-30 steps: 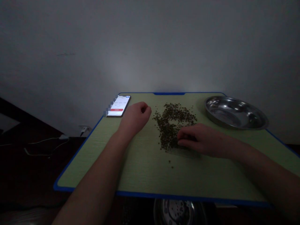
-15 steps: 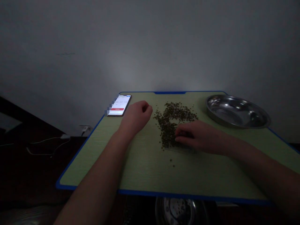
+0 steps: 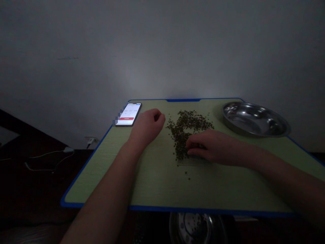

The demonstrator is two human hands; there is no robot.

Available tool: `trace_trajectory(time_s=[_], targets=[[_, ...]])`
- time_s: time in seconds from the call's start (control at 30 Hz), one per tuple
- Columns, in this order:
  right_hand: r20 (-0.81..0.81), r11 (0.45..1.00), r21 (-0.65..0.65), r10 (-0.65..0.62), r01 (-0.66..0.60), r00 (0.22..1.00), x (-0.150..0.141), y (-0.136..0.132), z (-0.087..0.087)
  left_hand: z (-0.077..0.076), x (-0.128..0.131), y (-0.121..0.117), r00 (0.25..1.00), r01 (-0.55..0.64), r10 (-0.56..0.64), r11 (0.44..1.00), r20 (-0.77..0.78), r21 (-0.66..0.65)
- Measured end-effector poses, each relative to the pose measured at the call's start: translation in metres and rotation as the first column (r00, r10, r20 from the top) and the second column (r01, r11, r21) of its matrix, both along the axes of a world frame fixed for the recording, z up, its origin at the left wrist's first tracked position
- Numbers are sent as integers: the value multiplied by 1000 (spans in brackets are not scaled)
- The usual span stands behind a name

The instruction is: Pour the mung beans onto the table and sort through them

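Across the green tabletop point(image 3: 154, 189), small dark grains point(image 3: 179, 144) sprawl around a bare patch; right hand point(image 3: 214, 145) has edged left among them, fingertips bunched, left hand point(image 3: 148, 126) curled; can't tell whether either grips anything.

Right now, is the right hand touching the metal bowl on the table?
Apart: the head view shows green tabletop between the right hand and the metal bowl.

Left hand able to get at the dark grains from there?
Likely yes: only tabletop shows between the left hand and the dark grains; the right hand is at their near right side.
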State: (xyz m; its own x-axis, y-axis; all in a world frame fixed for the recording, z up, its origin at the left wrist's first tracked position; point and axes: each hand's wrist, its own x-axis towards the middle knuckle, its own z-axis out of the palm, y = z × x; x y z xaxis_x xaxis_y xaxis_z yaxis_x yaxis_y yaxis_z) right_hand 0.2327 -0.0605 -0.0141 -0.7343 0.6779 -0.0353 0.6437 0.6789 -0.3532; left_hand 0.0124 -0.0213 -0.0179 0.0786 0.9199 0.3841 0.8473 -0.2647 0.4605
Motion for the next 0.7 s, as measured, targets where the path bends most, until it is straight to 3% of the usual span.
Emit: trace_trajectory(time_s=[0.43, 0.7], targets=[[38, 1000, 18, -3, 2, 999, -8, -9, 3, 0, 0, 1, 1000, 17, -17, 1000, -4, 19], [2, 998, 0, 59, -59, 998, -22, -13, 1, 1, 0, -1, 1000, 15, -15, 1000, -8, 18]])
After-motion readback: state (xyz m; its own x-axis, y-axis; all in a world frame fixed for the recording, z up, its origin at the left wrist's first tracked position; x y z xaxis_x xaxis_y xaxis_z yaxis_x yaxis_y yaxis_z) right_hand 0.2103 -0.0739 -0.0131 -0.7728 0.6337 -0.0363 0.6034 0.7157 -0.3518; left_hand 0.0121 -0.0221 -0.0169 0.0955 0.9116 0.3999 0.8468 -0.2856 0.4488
